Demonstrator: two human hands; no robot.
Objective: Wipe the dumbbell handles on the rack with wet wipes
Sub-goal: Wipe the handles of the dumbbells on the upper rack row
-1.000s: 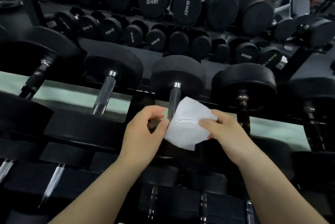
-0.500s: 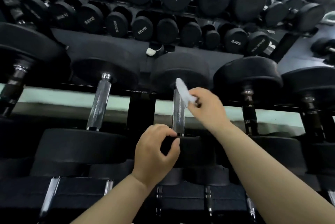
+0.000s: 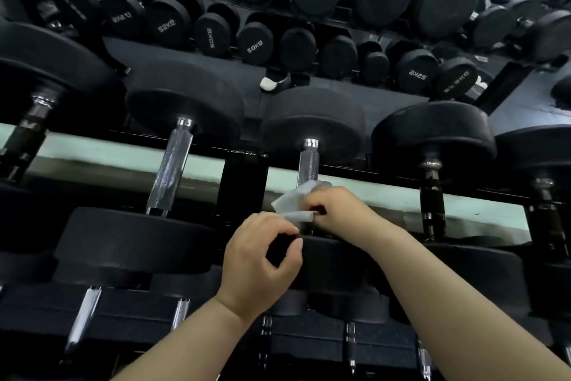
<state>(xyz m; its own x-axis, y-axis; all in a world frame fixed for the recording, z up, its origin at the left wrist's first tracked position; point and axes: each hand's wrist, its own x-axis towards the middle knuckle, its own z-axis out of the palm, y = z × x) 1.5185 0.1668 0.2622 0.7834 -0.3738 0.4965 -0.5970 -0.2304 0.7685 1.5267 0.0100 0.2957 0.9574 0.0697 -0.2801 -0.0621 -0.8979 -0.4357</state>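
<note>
Now the right hand (image 3: 336, 210) sits low on the knurled handle (image 3: 309, 161) of the centre dumbbell, its fingers curled shut around the wet wipe (image 3: 293, 203) and pressing it against the bar just above the near weight head (image 3: 327, 260). Half a second ago that same hand was up near the far head with the wipe pinched against the top of the bar — so it has travelled down the length of the handle, which reads as one full wiping stroke nearly finished. A second ago the wipe was spread open between both hands, not yet on the metal. The left hand (image 3: 262, 260) has stayed close below, fingers loosely curled with thumb and forefinger almost meeting; it seems to rest by the near weight head and holds nothing I can make out. Bare chrome shows above the wipe. Next to it on the left, another silver handle (image 3: 170, 164) lies untouched, and darker ones stand to the right — so most of the rack (image 3: 386, 195) is likely left to do.
</note>
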